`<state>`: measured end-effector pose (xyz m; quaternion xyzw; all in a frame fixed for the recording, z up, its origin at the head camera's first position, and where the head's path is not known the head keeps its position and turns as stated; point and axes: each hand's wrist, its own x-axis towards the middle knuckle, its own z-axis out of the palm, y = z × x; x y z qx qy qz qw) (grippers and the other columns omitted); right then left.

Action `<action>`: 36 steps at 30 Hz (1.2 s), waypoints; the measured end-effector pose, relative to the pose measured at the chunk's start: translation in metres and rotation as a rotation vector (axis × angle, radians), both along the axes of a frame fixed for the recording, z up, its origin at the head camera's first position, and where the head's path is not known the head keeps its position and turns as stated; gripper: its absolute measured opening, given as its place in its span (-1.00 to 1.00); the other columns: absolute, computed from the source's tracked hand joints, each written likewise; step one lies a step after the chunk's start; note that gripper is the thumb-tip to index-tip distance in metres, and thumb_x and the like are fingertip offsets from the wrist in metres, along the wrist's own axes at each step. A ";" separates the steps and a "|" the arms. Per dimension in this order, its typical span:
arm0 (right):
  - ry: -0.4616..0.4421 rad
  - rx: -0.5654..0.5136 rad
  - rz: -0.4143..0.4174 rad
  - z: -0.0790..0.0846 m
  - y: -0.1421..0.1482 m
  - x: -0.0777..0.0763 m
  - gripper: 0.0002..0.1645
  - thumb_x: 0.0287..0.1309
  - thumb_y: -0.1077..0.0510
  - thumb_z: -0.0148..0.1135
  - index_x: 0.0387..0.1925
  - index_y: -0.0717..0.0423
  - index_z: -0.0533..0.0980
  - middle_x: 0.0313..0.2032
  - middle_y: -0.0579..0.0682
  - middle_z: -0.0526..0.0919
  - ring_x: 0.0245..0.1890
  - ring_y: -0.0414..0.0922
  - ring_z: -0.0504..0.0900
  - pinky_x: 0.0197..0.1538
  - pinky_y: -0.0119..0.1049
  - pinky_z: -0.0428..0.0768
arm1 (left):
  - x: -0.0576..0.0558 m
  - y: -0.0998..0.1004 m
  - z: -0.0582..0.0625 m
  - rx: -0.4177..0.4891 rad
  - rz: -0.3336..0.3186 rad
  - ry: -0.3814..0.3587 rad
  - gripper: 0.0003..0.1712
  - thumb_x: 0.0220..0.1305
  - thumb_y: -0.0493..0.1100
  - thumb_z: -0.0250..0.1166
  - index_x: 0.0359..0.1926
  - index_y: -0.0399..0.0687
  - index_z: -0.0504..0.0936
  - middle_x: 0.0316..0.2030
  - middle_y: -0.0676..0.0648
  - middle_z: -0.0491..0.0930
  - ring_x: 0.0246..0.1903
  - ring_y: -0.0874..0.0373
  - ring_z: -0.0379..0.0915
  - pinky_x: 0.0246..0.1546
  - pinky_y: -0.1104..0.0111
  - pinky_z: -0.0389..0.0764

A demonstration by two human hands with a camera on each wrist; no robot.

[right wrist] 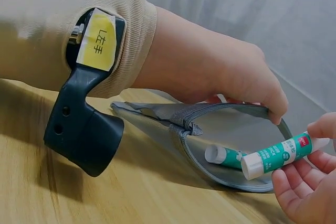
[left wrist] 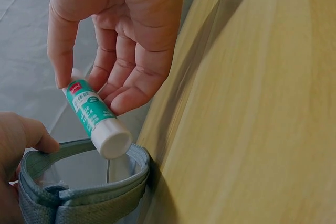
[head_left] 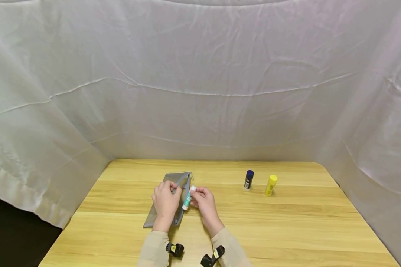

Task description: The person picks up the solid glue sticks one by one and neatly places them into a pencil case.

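Glue stick is slanting at the rim of the grey pouch, the right hand pinching it by one end, seemingly leaving the other free, while the left hand is pinching that rim, apparently holding it spread, a second glue stick lying inside.

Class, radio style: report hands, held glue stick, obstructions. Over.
Left hand holding pouch open. Right hand gripping green glue stick at pouch mouth. Second green stick inside; nothing visibly blocking.

On the desk, the pouch lies left of two glue sticks. A third stick is inside it, a fourth stick at its opening.
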<state>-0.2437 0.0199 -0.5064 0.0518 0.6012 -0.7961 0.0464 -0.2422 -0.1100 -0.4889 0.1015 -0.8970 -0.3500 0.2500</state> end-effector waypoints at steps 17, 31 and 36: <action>-0.003 -0.005 0.049 0.004 -0.004 0.006 -0.74 0.24 0.24 0.21 -0.13 0.33 0.40 -0.44 -0.12 0.55 -0.44 -0.25 0.55 -0.25 -0.32 0.63 | -0.001 0.001 -0.001 -0.001 0.008 0.013 -0.87 0.05 -0.10 0.38 -0.43 0.02 0.58 -0.45 -0.03 0.49 -0.29 -0.01 0.35 -0.24 0.17 0.20; -0.002 -0.013 0.076 -0.001 -0.007 0.005 -0.65 0.27 0.22 0.18 -0.03 0.41 0.39 -0.37 -0.02 0.58 -0.43 -0.24 0.58 -0.22 -0.29 0.67 | 0.000 0.000 -0.002 -0.002 0.002 0.010 -0.87 0.08 -0.09 0.36 -0.43 0.02 0.57 -0.45 -0.03 0.49 -0.26 -0.03 0.36 -0.24 0.16 0.19; 0.000 0.003 0.062 -0.001 -0.007 0.004 -0.66 0.29 0.20 0.17 -0.03 0.40 0.40 -0.40 -0.06 0.57 -0.42 -0.24 0.58 -0.21 -0.28 0.67 | 0.000 -0.001 -0.001 -0.001 0.004 0.009 -0.86 0.08 -0.09 0.37 -0.43 0.01 0.58 -0.44 -0.03 0.49 -0.26 -0.03 0.37 -0.22 0.15 0.21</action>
